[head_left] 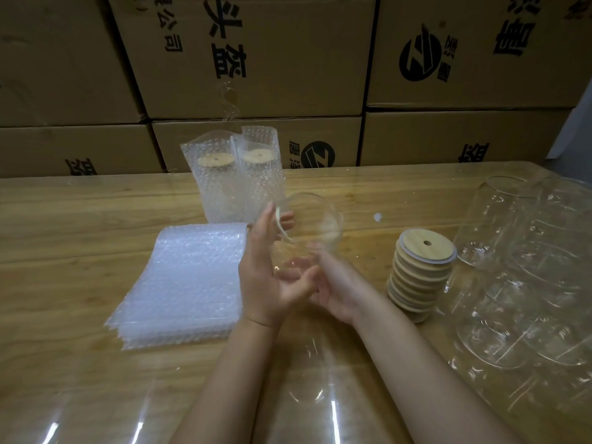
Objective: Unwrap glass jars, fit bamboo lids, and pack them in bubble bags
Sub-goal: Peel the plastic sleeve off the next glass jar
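Observation:
A clear glass jar [312, 230] without a lid is held tilted above the middle of the table, its mouth facing away from me. My left hand [272, 270] grips its left side, with fingertips showing through the glass near the rim. My right hand [334, 288] holds the jar's base from the right, fingers curled under it. A stack of round bamboo lids [419, 270], each with a small hole, stands to the right of my hands. Flat bubble bags [184, 283] lie piled to the left. Two lidded jars packed in bubble bags [238, 181] stand behind.
Several bare glass jars in clear plastic wrap [531, 267] lie at the right on the wooden table [80, 219]. Loose clear film [307, 398] lies at the front edge under my forearms. Stacked cardboard boxes [256, 59] form a wall behind the table.

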`<action>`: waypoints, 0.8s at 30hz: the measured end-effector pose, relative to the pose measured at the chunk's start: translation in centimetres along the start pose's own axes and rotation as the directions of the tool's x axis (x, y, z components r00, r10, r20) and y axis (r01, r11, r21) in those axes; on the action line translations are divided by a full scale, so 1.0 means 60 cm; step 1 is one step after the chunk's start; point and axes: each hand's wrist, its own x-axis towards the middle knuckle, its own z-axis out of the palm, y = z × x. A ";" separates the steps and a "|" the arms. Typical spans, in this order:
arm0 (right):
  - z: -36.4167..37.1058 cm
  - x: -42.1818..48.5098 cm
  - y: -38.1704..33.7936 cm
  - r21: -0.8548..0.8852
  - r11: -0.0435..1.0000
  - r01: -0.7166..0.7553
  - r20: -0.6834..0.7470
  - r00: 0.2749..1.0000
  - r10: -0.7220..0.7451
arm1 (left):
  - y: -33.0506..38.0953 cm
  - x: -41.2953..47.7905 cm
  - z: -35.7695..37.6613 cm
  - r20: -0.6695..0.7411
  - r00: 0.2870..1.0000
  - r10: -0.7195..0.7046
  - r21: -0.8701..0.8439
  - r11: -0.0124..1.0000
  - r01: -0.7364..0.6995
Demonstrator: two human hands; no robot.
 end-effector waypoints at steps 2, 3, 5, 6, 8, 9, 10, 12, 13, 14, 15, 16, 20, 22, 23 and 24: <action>-0.004 0.004 0.007 0.063 0.998 0.006 -0.026 1.000 -0.005 | -0.007 -0.005 0.000 0.069 0.996 0.056 0.050 0.997 -0.059; -0.004 0.005 0.011 0.114 0.993 0.006 -0.045 0.999 -0.001 | -0.012 -0.007 0.001 0.085 0.993 0.080 0.062 0.994 -0.085; -0.004 0.008 0.013 0.249 0.968 0.034 -0.063 0.998 -0.019 | -0.018 -0.013 0.004 0.098 0.990 0.097 0.058 0.993 -0.103; -0.003 0.009 0.012 0.299 0.953 0.058 -0.048 0.998 -0.046 | -0.018 -0.015 0.007 0.094 0.992 0.084 0.037 0.996 -0.087; 0.004 0.009 0.007 0.340 0.936 0.089 -0.010 0.996 -0.091 | -0.013 -0.018 0.013 0.051 0.998 0.027 -0.038 0.999 -0.025; 0.008 0.010 0.005 0.348 0.933 0.092 0.002 0.995 -0.098 | -0.008 -0.019 0.016 0.019 1.000 -0.006 -0.080 0.997 0.007; 0.012 0.010 0.001 0.349 0.933 0.089 0.012 0.995 -0.099 | -0.004 -0.018 0.020 -0.012 0.999 -0.033 -0.121 0.992 0.031; 0.013 0.012 0.000 0.366 0.930 0.030 0.082 0.995 -0.064 | 0.003 -0.014 0.023 -0.059 0.996 -0.070 -0.196 0.979 0.057; 0.013 0.011 -0.001 0.376 0.926 -0.025 0.148 0.988 -0.033 | 0.004 -0.012 0.022 -0.075 0.994 -0.080 -0.218 0.974 0.062; 0.014 0.007 -0.002 0.375 0.924 -0.082 0.217 0.976 -0.001 | 0.004 -0.009 0.019 -0.082 0.993 -0.082 -0.224 0.973 0.062; 0.014 0.003 -0.002 0.360 0.924 -0.132 0.267 0.963 0.034 | 0.004 -0.007 0.017 -0.077 0.994 -0.073 -0.214 0.975 0.055; 0.013 0.000 -0.001 0.334 0.929 -0.161 0.292 0.954 0.060 | 0.003 -0.006 0.014 -0.064 0.996 -0.055 -0.193 0.980 0.042; 0.005 -0.003 0.006 0.166 0.976 -0.138 0.184 0.977 0.106 | -0.001 -0.007 0.005 -0.005 1.000 0.003 -0.078 0.997 -0.004; 0.003 0.000 0.009 0.108 0.988 -0.109 0.063 0.993 0.103 | -0.007 -0.009 0.003 0.018 1.000 -0.005 -0.059 0.998 0.006; 0.001 0.002 0.010 0.096 0.991 -0.096 0.017 0.995 0.095 | -0.009 -0.011 0.003 0.029 1.000 -0.010 -0.052 0.999 0.011; 0.001 0.003 0.012 0.098 0.992 -0.078 -0.023 0.996 0.081 | -0.012 -0.013 0.003 0.038 0.999 -0.013 -0.043 0.999 0.015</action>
